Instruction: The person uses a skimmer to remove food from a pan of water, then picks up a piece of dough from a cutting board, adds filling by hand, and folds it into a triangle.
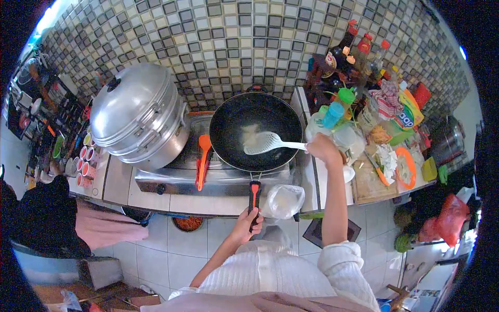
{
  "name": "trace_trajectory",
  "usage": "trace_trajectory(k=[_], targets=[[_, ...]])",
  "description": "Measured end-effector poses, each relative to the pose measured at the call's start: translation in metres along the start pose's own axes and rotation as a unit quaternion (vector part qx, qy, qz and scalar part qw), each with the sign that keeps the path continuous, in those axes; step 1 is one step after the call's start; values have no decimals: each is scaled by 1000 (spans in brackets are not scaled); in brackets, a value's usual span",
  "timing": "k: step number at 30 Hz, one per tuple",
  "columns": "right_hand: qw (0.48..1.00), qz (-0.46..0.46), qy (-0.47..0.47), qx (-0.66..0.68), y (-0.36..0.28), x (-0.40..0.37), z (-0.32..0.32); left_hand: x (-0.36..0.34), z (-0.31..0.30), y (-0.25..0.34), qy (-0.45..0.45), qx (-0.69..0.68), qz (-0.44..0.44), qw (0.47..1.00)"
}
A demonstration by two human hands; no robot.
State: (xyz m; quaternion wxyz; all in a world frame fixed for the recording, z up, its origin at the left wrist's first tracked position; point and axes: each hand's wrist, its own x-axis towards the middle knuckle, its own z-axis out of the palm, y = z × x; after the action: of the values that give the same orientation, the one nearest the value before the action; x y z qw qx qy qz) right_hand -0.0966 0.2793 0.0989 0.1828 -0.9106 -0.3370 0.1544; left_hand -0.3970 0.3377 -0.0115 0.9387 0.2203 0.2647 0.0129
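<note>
A black frying pan (pixel 228 119) sits on the right side of the gas stove, its handle pointing toward me. My left hand (pixel 246 223) is wrapped round that handle. In my right hand (pixel 325 149) is the handle of a white slotted spatula (pixel 267 144), whose perforated head rests low over the pan. Something pale, perhaps melting fat or liquid, lies in the pan beside the spatula head; I cannot make out what it is. Close to the pan handle, at the counter's front edge, is a clear plastic bag (pixel 285 201) with whitish contents.
A large lidded aluminium steamer pot (pixel 140 117) stands on the stove's left side, with an orange spatula (pixel 203 156) next to it. Sauce bottles (pixel 338 54), a knife (pixel 378 169) and an orange plate (pixel 405 166) crowd the right counter. Another person (pixel 47 218) is at the left.
</note>
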Motion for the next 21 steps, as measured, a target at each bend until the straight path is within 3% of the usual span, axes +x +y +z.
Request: trace_trajectory(k=[6, 15, 21], targets=[[995, 75, 70, 12, -28, 4, 15, 0, 0, 0, 0, 6, 2, 1000], [991, 115, 67, 25, -56, -5, 5, -2, 1, 1, 4, 8, 7, 1000], [990, 120, 68, 31, -45, 13, 33, -2, 2, 1, -4, 6, 8, 1000]])
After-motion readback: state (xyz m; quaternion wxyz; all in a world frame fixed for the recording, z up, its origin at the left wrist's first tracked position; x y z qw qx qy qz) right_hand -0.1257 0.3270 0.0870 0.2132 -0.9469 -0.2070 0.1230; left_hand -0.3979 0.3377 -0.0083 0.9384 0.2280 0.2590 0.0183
